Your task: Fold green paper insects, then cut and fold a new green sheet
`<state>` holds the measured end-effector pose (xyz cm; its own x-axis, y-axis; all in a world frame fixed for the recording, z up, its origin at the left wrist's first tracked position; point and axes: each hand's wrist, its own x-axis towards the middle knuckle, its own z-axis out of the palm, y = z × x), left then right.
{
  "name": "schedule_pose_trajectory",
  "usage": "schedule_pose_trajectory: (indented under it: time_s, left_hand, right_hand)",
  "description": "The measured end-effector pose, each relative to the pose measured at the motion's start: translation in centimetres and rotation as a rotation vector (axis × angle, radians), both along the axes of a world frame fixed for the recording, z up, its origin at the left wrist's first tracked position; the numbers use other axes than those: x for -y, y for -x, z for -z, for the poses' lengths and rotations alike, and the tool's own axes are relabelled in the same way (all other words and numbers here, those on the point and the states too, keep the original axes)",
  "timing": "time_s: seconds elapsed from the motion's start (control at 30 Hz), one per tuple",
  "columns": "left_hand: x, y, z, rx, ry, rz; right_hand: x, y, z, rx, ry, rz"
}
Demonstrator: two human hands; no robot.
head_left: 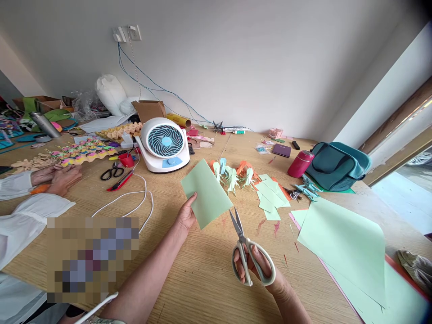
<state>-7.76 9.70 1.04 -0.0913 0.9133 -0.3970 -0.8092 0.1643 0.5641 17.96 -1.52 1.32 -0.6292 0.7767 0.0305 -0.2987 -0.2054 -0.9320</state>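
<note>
My left hand (pixel 186 215) pinches the lower left corner of a light green sheet of paper (pixel 206 193) and holds it up over the wooden table (pixel 202 279). My right hand (pixel 258 267) has its fingers through the grey handles of a pair of scissors (pixel 245 245). The blades point up toward the sheet's lower edge and are slightly parted, a short way from the paper. Beyond the sheet lies a cluster of folded green, blue and orange paper figures (pixel 232 173).
A white desk fan (pixel 164 144) with a white cable (pixel 135 198) stands ahead. Large green sheets (pixel 344 243) lie right, cut green pieces (pixel 270 193) nearer centre. A teal bag (pixel 337 164) and red bottle (pixel 300 163) sit far right. Another person's hands (pixel 59 177) rest left, near black scissors (pixel 113 171).
</note>
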Motion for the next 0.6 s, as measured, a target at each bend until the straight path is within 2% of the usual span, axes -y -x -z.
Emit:
schedule_pose_trajectory:
  time_s: [0.6]
  left_hand:
    - [0.09,-0.06,-0.19,-0.011,0.024,-0.016]
  right_hand:
    - [-0.05,0.02,0.13,-0.018,0.002,-0.002]
